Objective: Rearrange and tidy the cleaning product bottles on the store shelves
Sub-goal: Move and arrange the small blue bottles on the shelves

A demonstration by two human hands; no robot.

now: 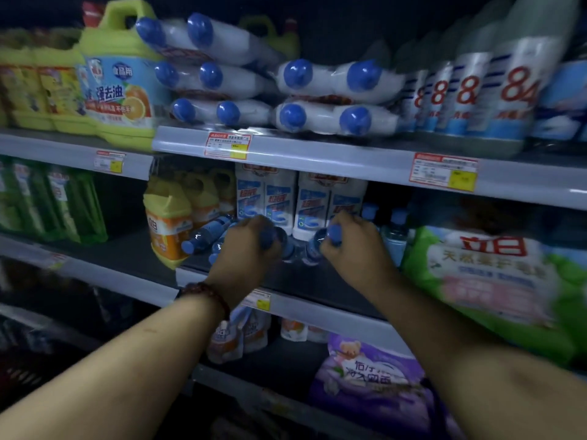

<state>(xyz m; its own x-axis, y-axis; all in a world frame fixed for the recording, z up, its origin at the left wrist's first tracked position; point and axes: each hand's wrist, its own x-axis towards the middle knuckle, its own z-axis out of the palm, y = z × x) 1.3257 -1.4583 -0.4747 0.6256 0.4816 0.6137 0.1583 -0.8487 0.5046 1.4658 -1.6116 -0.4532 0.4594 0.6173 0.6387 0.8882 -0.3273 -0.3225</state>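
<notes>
Both hands reach into the middle shelf. My left hand grips the blue-capped neck of a small dark blue bottle lying on its side. My right hand grips another blue-capped bottle beside it; its cap shows between my fingers. More small blue bottles lie toppled to the left, caps toward me. Behind stand white twin-pack cleaner bottles. A few blue-capped bottles stand upright to the right.
Orange and yellow jugs stand left of the toppled bottles. A green detergent bag crowds the right. The upper shelf holds stacked blue-capped white bottle packs, a large yellow-green jug and "84" bottles. Pouches and a purple bag lie below.
</notes>
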